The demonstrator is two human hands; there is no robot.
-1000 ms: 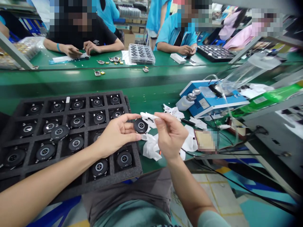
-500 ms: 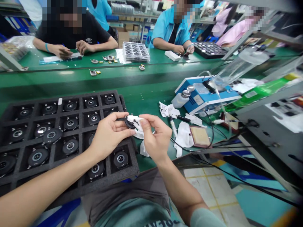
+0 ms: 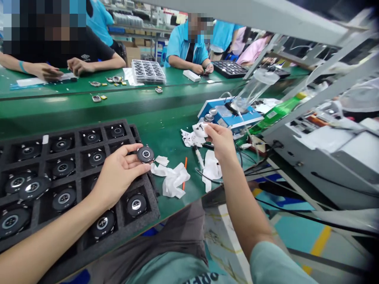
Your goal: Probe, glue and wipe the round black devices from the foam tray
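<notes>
Between the thumb and fingers of my left hand (image 3: 121,171) is a round black watch body (image 3: 145,154), its back with the ringed sensor facing up. My right hand (image 3: 220,140) is off to the right, pinching a white wipe (image 3: 200,129) with black smudges on it. Just below that wipe lies another stained, crumpled wipe (image 3: 189,138). Under my left forearm is a dark foam tray (image 3: 155,211), its compartments holding several similar watch bodies. One loose watch body (image 3: 34,188) rests on top of the dividers at the left.
Crumpled white wipes (image 3: 174,181) and an orange stick (image 3: 185,173) lie on the green bench. Behind my right hand stand a blue machine (image 3: 248,120) and a green bottle (image 3: 274,112). Black cables run along the right. Co-workers sit across, near a clear tray (image 3: 148,73).
My hands have moved apart. The right hand has carried the wipe away to the right, off the watch body, which stays in my left hand. The camera view has turned rightward.
</notes>
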